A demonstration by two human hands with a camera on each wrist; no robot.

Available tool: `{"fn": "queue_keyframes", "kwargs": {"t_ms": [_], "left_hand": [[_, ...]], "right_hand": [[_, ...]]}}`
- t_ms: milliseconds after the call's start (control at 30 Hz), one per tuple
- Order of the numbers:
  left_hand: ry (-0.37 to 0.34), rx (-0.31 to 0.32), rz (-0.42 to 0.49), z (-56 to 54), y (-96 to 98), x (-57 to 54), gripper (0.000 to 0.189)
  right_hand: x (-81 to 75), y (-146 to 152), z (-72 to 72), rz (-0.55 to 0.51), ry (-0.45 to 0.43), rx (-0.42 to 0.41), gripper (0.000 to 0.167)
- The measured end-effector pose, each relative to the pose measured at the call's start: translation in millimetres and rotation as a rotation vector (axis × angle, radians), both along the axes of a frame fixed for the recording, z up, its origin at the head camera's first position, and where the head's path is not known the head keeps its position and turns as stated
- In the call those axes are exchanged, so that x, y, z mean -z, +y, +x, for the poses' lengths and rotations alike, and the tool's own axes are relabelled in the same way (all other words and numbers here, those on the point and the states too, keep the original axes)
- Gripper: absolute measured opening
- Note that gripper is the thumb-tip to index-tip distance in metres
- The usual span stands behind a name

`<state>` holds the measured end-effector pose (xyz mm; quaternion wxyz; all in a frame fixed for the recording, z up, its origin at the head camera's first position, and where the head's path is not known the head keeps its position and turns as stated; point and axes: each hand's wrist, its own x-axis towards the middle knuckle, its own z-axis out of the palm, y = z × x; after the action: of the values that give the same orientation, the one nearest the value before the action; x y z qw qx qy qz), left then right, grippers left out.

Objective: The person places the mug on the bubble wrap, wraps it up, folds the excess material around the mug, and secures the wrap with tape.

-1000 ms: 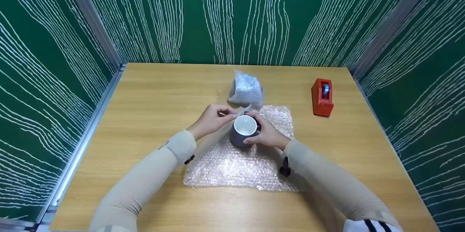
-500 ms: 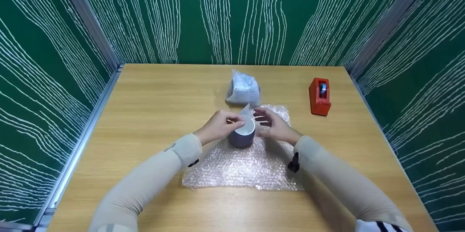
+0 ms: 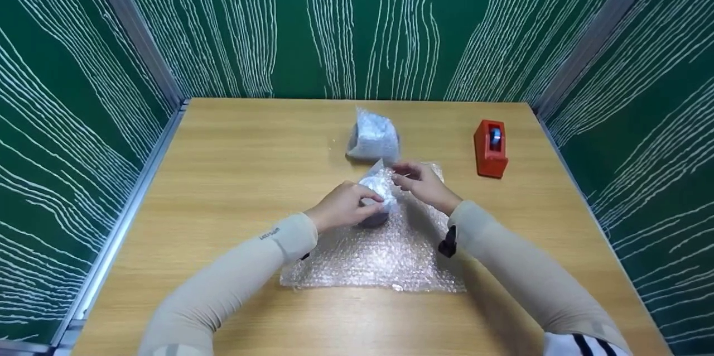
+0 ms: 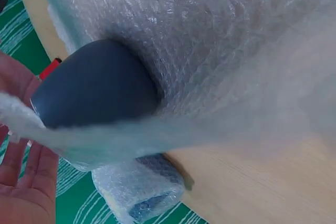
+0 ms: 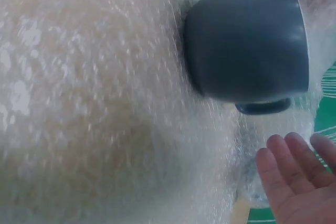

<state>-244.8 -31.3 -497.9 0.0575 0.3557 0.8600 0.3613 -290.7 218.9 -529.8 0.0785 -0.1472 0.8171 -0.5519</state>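
A dark grey mug (image 5: pixel 247 45) stands upright on a sheet of bubble wrap (image 3: pixel 390 255). Its handle shows on the far side in the right wrist view. A flap of the wrap (image 4: pixel 131 135) is drawn up beside the mug and over its mouth, which is hidden in the head view. My left hand (image 3: pixel 347 205) pinches this flap above the mug. Just right of the mug, my right hand (image 3: pixel 427 184) is near the flap with fingers extended and holds nothing; the right wrist view shows the fingers (image 5: pixel 296 163) apart from the mug.
Behind the mug sits a bundle in bubble wrap (image 3: pixel 375 135). A red tape dispenser (image 3: pixel 491 149) stands at the right rear of the wooden table (image 3: pixel 240 166). Green panels with white lines (image 3: pixel 290 27) enclose the table's back and sides.
My left hand has pulled the wrap flap across the mug's mouth, toward the right and nearer me. My right hand has let go of the mug and moved off to its right.
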Motion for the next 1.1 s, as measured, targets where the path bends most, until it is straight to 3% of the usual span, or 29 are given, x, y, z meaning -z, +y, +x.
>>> {"fn": "queue_keyframes", "kwargs": {"t_ms": [100, 267, 367, 567, 667, 900, 1100], "left_hand": [[-0.007, 0.015, -0.021, 0.0, -1.2, -1.1, 0.027], [-0.102, 0.045, 0.009, -5.3, -6.7, -6.3, 0.027], [-0.155, 0.052, 0.027, -12.0, -12.7, -12.5, 0.029], [-0.295, -0.001, 0.032, -27.9, -24.2, -28.5, 0.037], [-0.31, -0.001, 0.018, -37.4, -29.1, -32.7, 0.043], [-0.373, -0.045, -0.073, -57.1, -34.6, -24.7, 0.061], [-0.424, -0.077, -0.149, -64.1, -30.5, -13.3, 0.07]], "right_hand": [[4.0, -8, 0.2, 0.012, -0.028, -0.002, 0.041], [9.3, -13, 1.9, -0.004, -0.09, 0.013, 0.042], [10.2, -15, 2.8, -0.002, -0.081, 0.015, 0.04], [12.9, -16, 1.5, 0.004, -0.059, 0.014, 0.04], [12.6, -16, 1.8, 0.003, -0.061, 0.018, 0.039], [10.6, -17, 3.3, 0.002, -0.065, 0.016, 0.038], [11.4, -17, 3.9, -0.001, -0.07, 0.023, 0.037]]}}
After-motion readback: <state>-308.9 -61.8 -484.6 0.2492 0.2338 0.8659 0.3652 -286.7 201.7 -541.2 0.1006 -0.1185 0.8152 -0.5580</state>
